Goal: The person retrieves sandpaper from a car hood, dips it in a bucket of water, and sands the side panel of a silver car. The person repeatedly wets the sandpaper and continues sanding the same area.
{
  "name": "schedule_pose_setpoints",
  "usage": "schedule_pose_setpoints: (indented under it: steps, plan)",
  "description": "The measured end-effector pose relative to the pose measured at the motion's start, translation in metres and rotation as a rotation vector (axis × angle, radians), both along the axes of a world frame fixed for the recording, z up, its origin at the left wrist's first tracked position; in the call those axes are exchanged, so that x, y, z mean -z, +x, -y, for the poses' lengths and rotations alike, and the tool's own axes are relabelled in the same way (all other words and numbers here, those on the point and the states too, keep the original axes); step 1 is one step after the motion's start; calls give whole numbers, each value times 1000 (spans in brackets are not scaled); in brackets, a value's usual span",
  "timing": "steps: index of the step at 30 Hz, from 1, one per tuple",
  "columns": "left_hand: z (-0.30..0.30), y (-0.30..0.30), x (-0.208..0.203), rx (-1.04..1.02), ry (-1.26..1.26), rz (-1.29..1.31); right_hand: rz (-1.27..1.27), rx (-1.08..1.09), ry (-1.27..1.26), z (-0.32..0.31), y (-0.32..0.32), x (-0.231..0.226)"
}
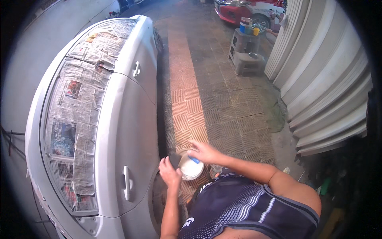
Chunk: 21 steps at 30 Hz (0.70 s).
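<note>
In my left hand (169,174), the fingers are closed round a small dark grey block-like piece (174,160), its kind unclear. It is held at the left rim of a round white bucket (191,172). My right hand (206,153) reaches over the bucket's far side, with fingers spread apart. A small blue piece (193,159) shows just below those fingers, over the bucket; whether they touch it I cannot tell. Pale contents, or the pale inside, show in the bucket. Left of my hands stands a light silver-white car (137,159), its windows covered with newspaper (85,85).
A tiled floor with an orange strip (185,87) runs beside the car. Ahead on the right, grey plastic stools (248,63) carry a blue-and-white tin (245,26) and a yellow cup (256,31). White corrugated panels (326,75) line the right side. A red car (234,11) stands at the back.
</note>
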State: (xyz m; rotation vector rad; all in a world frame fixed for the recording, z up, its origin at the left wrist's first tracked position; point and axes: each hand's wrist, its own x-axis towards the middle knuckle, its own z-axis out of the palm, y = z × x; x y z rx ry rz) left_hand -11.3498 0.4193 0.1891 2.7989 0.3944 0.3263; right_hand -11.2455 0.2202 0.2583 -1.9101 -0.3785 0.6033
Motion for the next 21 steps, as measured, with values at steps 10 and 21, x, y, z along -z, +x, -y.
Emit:
schedule_pose_setpoints:
  steps: [10, 21]
  plan:
    - [-80, -225, 169, -570, -395, -880, -554, 280, 35, 151, 88, 109]
    - [-109, -232, 152, -871, -394, -919, 1340, 185, 454, 90, 113, -227]
